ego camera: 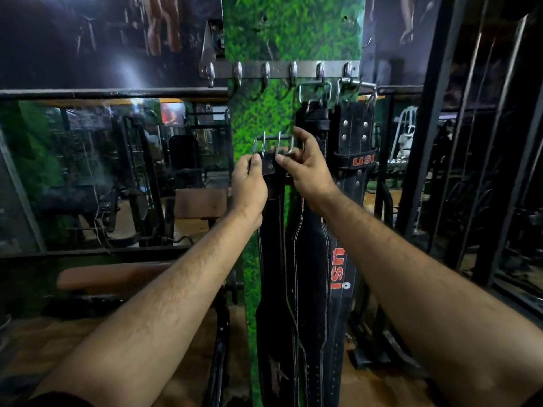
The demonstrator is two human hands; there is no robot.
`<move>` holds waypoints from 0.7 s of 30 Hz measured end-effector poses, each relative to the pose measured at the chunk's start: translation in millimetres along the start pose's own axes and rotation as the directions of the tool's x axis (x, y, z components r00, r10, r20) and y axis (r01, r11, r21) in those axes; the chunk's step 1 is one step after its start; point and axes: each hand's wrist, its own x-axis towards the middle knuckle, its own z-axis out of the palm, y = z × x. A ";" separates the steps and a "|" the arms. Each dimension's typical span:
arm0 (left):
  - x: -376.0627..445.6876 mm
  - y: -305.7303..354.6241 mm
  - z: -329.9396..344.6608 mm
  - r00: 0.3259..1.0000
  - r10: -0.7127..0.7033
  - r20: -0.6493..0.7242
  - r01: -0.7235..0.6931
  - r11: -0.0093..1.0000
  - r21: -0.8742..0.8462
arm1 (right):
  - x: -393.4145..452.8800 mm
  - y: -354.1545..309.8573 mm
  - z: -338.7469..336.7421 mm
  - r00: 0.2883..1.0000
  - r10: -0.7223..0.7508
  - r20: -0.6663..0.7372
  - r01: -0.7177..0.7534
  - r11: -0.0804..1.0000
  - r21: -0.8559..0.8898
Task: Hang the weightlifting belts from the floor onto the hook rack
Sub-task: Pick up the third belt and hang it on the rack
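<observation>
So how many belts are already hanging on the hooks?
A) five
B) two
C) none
B: two black belts, one and another, hang by their buckles from the right-hand hooks of the rack, while both hands, left and right, hold a third belt below it.

Pillar (291,30): upright, centre of view, wrapped in green grass-like covering.
Glass partition (88,171): left of pillar, dark-framed; gym machines show through it or in it, cannot tell which.
Posters (102,33): dark bodybuilder prints along the wall's upper edge, either side of the pillar.
Bench pad (111,276): brown, low at left, on a black frame.
Floor (367,386): brown, wood-look.
Black steel frames (435,127): upright bars at right.
White machine (407,133): far back, right of the pillar.
</observation>
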 end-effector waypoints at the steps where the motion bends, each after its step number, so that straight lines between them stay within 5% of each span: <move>1: 4.2 4.2 5.5 1.000 0.020 -0.020 -0.020 1.000 0.000 | 4.1 -5.4 0.0 0.999 0.016 -0.031 -0.016 1.000 0.014; 7: 38.0 32.1 32.0 0.998 0.048 -0.050 -0.050 0.998 -0.029 | 39.9 -33.4 0.3 0.963 0.132 -0.234 -0.113 0.989 0.092; 15: 78.7 71.2 60.1 1.000 0.010 0.001 -0.010 1.000 -0.014 | 85.3 -54.3 -9.5 0.957 -0.056 -0.285 0.023 0.993 -0.119; 21: 100.9 75.5 84.1 0.996 0.062 -0.065 -0.058 0.997 0.058 | 103.5 -63.8 -12.9 0.946 -0.139 -0.294 -0.001 0.903 -0.430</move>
